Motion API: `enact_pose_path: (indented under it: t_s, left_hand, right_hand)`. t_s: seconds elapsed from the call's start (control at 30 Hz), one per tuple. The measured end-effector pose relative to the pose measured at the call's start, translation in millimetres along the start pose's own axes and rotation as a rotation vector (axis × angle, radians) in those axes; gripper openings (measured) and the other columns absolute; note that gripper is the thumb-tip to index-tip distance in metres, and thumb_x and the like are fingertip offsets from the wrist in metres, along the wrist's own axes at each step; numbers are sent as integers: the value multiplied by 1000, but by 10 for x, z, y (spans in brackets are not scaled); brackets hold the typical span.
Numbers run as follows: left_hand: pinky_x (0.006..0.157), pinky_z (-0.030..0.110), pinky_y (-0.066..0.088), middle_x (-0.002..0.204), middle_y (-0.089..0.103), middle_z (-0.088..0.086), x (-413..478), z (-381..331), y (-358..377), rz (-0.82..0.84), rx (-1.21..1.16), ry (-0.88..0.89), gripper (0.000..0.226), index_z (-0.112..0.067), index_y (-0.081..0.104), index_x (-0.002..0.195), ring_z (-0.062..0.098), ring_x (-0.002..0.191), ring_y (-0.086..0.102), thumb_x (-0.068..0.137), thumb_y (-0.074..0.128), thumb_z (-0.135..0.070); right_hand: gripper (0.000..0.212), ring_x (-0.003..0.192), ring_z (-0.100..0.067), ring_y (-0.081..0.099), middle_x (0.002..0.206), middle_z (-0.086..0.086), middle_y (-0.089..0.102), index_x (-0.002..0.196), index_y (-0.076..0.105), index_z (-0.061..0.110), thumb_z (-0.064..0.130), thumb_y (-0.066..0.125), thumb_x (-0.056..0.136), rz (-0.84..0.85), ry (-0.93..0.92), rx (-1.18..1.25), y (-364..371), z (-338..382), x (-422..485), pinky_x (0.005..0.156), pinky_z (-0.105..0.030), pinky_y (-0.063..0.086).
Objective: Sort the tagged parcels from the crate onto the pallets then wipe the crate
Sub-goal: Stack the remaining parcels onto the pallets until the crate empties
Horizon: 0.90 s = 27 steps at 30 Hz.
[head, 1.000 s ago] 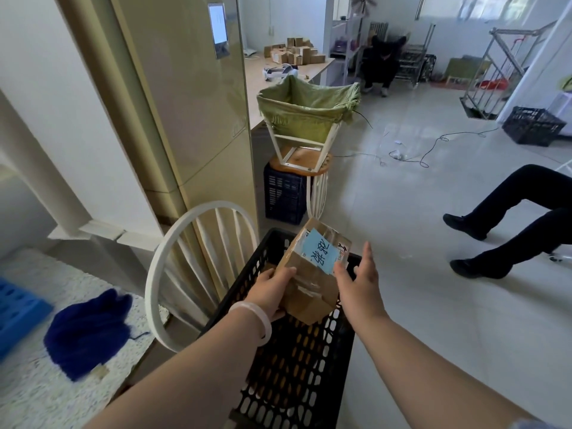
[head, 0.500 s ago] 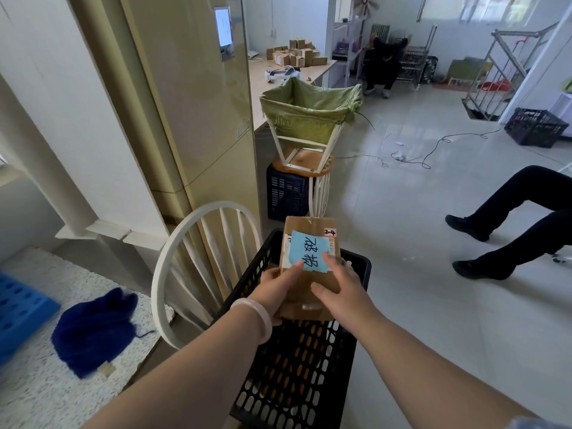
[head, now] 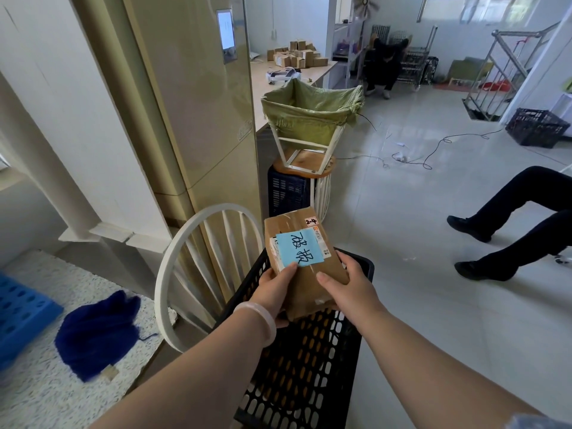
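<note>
A brown parcel [head: 307,292] is being held in the air over the far end of the black crate [head: 297,382], just above its far rim. A blue tag [head: 298,247] with dark writing is being shown on the parcel's top face. A small sticker marked 2-4 is being shown at the far right corner of that face.

The parcel is being gripped from both sides. Its left side is being held by the left hand [head: 274,289], with the thumb laid on the near edge of the tag and the fingers tucked under. Its right side is being held by the right hand [head: 346,287], with the thumb on top and the fingers wrapped round the edge. A pale bracelet [head: 263,320] is being worn on the left wrist.

A round white chair back [head: 164,274] is being seen just left of the crate. Further left, a dark blue cloth [head: 96,332] is being left lying on a speckled surface [head: 46,397], near a blue pallet [head: 18,311]. Beyond the crate, a green sack [head: 309,116] is being held open by a white frame.
</note>
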<state>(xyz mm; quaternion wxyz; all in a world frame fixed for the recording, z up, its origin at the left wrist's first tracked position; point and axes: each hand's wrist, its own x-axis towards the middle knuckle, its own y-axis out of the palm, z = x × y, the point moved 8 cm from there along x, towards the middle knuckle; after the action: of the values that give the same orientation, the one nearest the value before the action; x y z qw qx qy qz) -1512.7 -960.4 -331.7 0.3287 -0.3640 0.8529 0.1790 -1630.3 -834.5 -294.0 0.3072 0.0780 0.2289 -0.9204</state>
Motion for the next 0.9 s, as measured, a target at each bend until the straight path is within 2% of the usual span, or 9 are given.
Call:
enact_pose_path:
  t_s: [0.07,0.1,0.2,0.3,0.37,0.47,0.63,0.8,0.9]
  left_hand:
    - [72,45,55,132,51,-1,-26,-60,-17,6,-5,22,88,-39,22,153,29,114,55,82,70,-57]
    - [68,43,54,131,50,-1,-28,-78,-27,8,-10,27,87,-40,19,153,28,113,54,84,69,-55]
    - [79,51,58,130,55,0,-16,-78,-23,27,-69,24,86,-42,21,153,30,111,58,84,72,-43]
    - [79,56,58,126,59,3,0,-64,0,17,-159,37,79,-45,26,149,32,107,63,86,73,-38]
    - [76,55,59,123,62,4,-3,-65,46,25,-237,49,72,-46,29,145,32,103,66,88,72,-35]
    - [78,53,59,124,63,5,-1,-57,130,48,-260,65,79,-49,28,144,33,102,68,83,76,-35]
    - [87,56,55,136,53,2,-17,-55,147,51,-155,71,105,-58,14,146,31,116,59,68,82,-41]
    - [88,57,54,134,55,-4,-32,-93,115,23,-184,145,106,-58,13,145,29,120,56,70,84,-40]
    - [90,57,53,130,60,-1,-68,-204,4,-53,-240,213,104,-57,10,145,29,113,60,74,83,-39]
  right_hand:
    - [66,111,-17,57,121,13,54,146,32,40,43,66,89,25,-5,-4,15,-13,8,89,-43,57]
    - [65,111,-16,57,118,15,54,145,32,41,41,65,90,42,-9,-3,20,-6,3,90,-43,56]
    - [67,115,-16,54,122,14,51,147,31,40,39,66,91,48,-16,-10,-3,37,1,93,-42,55]
    - [81,129,-23,45,148,0,37,150,22,41,44,70,86,-55,5,-5,-106,74,30,95,-37,49]
    - [100,136,-29,39,156,0,24,152,9,42,50,76,78,-79,86,88,-103,17,53,103,-47,43]
    - [120,132,-30,43,155,0,30,149,-5,48,60,80,65,-10,193,209,39,-95,85,103,-57,43]
    - [118,127,-29,49,149,2,39,148,-5,47,46,83,71,2,192,208,70,-135,123,102,-56,45]
    - [117,124,-28,51,150,2,36,147,-5,53,34,84,73,33,137,241,82,-53,128,94,-53,53]
    - [117,127,-27,50,149,3,37,145,-8,56,30,83,76,48,84,194,83,0,119,98,-54,50]
